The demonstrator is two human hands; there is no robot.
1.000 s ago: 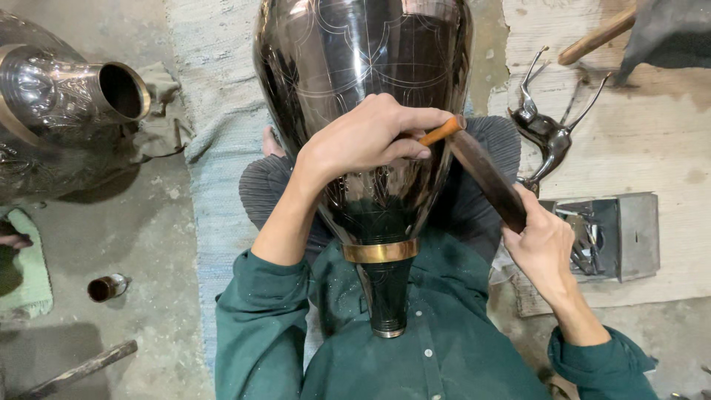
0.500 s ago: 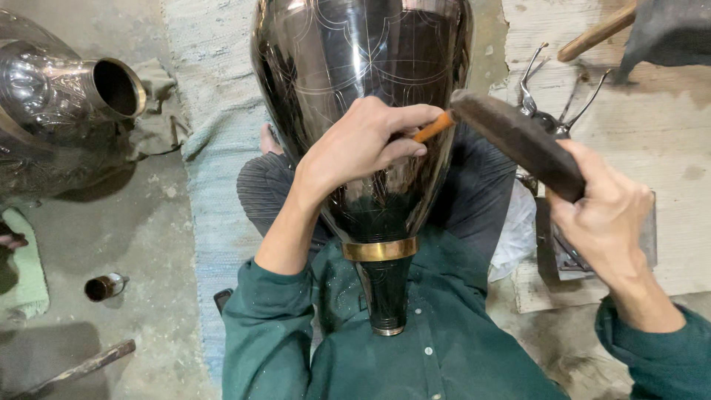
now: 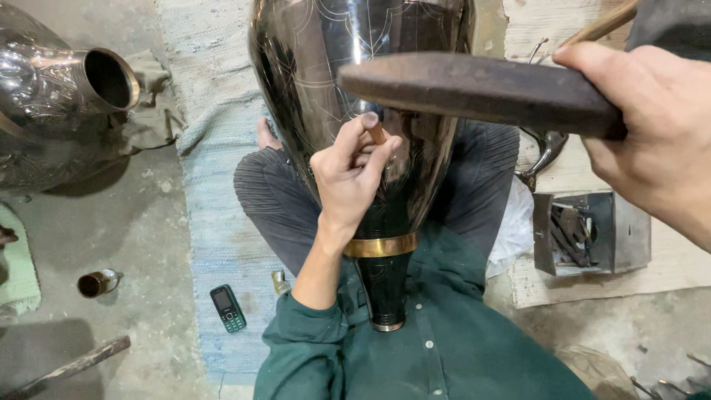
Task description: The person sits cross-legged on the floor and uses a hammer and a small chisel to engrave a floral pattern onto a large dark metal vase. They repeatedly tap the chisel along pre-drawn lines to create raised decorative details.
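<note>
Hammer [image 3: 481, 90] in right hand [image 3: 652, 126] lies crosswise, head pointing left.

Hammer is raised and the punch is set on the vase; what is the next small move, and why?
Probably bring the dark hammer head in the right hand down onto the small copper-coloured punch. The left hand pinches that punch against the dark engraved metal vase, and the hammer hangs raised above it.

L hand [image 3: 354, 176] pinching, R hand [image 3: 652, 126] raised, gripping

Two large metal vessels — one dark vase [image 3: 355, 89], one silvery pot [image 3: 52, 104] — one hammer [image 3: 481, 92], one phone [image 3: 227, 308].
</note>
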